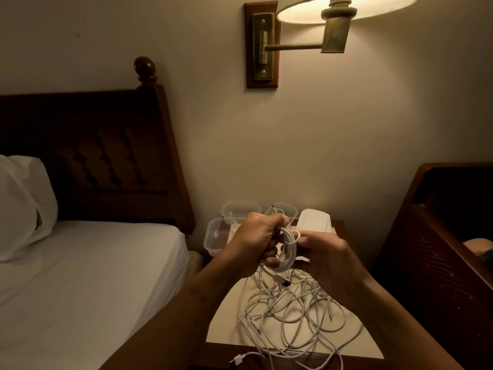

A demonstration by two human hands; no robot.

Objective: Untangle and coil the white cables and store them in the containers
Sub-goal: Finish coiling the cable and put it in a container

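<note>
My left hand (253, 241) grips a coiled white cable (288, 249) held upright above the nightstand (344, 228). My right hand (325, 257) pinches the same coil at its upper right side. A plug end hangs below the coil. Under my hands a tangle of white cables (290, 313) lies spread on a cream sheet on the nightstand. Clear plastic containers (213, 239) stand at the back left, one in front and two behind (240, 209), partly hidden by my left hand.
A stack of white lids (314, 220) sits at the back right of the nightstand. A bed with white sheet (88, 276) and dark headboard lies left. A dark wooden furniture piece (440, 249) stands right. A lit wall lamp (336, 12) hangs overhead.
</note>
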